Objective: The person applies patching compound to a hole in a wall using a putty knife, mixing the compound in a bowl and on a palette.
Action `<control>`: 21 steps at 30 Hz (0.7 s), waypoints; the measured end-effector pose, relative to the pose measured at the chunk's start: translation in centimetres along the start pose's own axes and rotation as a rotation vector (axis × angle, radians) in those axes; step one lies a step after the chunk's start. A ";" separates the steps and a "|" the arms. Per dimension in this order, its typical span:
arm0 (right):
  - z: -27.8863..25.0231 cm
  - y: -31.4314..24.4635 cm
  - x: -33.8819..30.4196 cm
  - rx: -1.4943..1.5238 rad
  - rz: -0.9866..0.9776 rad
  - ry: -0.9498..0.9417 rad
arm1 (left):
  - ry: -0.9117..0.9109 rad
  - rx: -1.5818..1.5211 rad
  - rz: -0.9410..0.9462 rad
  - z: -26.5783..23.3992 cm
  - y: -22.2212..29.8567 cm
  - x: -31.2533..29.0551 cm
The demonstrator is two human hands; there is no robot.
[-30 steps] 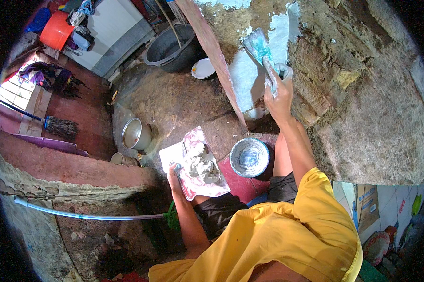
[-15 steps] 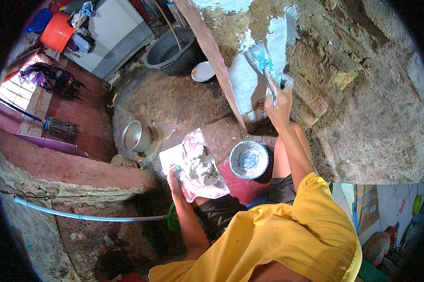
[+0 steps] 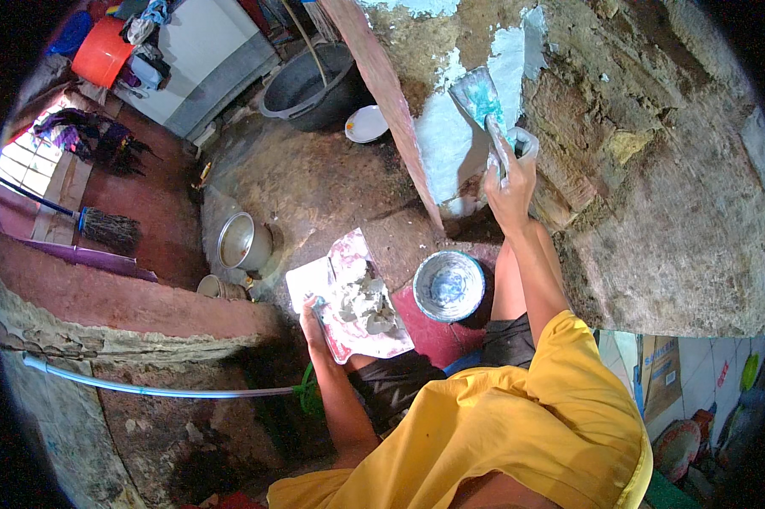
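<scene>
My right hand (image 3: 511, 180) grips the handle of a putty knife (image 3: 477, 95), its broad blade smeared with white and turquoise. The blade lies at the wall (image 3: 603, 212), over a patch of white plaster (image 3: 450, 140) next to rough brown surface. Lower left, my left hand (image 3: 313, 321) clasps the edge of a flat white board (image 3: 310, 284) with reddish stains. A lumpy heap of whitish putty (image 3: 367, 301) rests on that board. Between my arms stands a round bowl (image 3: 448, 287), coated inside with white and blue residue.
On the floor are a metal pot (image 3: 245, 242), a large dark basin (image 3: 314, 89) with a stick in it, and a white plate (image 3: 366, 125). A pale pipe (image 3: 162, 388) crosses the lower left. A mop (image 3: 106, 229) and an orange bucket (image 3: 102, 53) are farther left.
My right hand and the putty knife have shifted slightly right along the wall. My left hand and the board stay nearly where they were.
</scene>
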State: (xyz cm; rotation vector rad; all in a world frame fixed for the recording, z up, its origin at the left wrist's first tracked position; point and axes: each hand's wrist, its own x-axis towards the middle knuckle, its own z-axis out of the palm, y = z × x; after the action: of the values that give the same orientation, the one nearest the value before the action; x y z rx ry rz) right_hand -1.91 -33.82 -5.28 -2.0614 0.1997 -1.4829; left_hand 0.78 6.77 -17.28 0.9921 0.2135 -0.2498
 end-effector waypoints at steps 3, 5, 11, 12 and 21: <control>0.1 -0.6 0.4 -0.075 -0.070 0.035 | 0.002 0.037 0.016 0.2 0.3 -0.3; 0.2 -0.3 0.4 -0.086 -0.076 0.063 | 0.017 0.052 0.037 0.7 0.4 -0.5; -0.3 -0.7 0.8 -0.134 -0.124 0.128 | 0.038 0.033 0.015 0.5 0.5 -0.5; -0.5 -0.9 0.9 -0.152 -0.146 0.132 | 0.042 0.036 0.012 1.0 0.5 -0.6; -2.2 -1.2 2.7 -0.165 -0.155 0.109 | 0.076 0.041 -0.018 -1.6 -0.1 0.6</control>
State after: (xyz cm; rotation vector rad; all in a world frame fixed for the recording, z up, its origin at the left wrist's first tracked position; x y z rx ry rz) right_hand -3.13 -34.78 -1.97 -2.1684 0.2159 -1.7262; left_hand 1.18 8.00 -18.38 1.0417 0.2873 -0.2336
